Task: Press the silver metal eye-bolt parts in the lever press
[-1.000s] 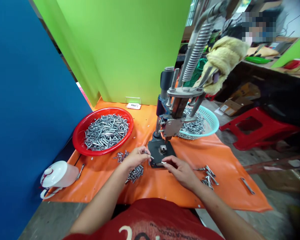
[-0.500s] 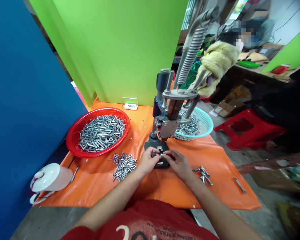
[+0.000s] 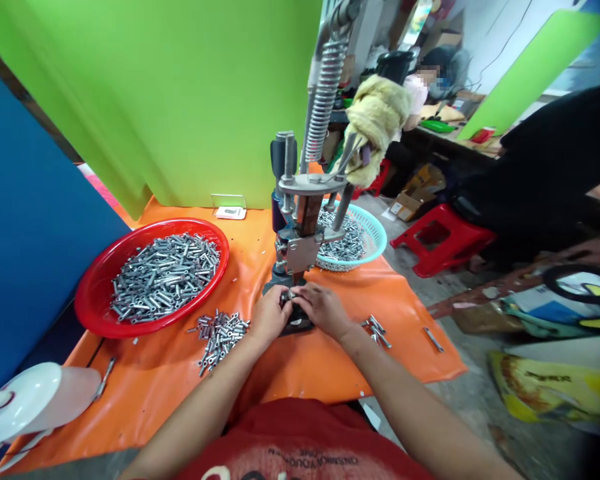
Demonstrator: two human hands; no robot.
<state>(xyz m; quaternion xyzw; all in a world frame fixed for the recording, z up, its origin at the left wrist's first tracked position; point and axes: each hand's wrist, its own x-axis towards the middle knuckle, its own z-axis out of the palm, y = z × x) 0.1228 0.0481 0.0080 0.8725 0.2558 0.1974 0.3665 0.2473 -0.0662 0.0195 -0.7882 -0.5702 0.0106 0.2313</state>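
Both hands at the press base, seating a small metal part

The left hand [image 3: 269,315] and right hand [image 3: 321,309] met fingertip to fingertip at the dark base plate [image 3: 300,325] of the hand press [image 3: 300,227], pinched together on a small metal part [image 3: 290,295] directly under the ram; the part was mostly hidden, so its long axis and heading could not be determined. The press lever, wrapped in yellow cloth [image 3: 375,127], stood raised and unattended, so pressing was judged not yet done. A red basket [image 3: 93,303] remained heaped with parts, a loose pile [image 3: 220,333] lay beside the left hand, several pieces [image 3: 376,330] lay by the right wrist, and a teal basket [image 3: 377,240] held more behind the press.
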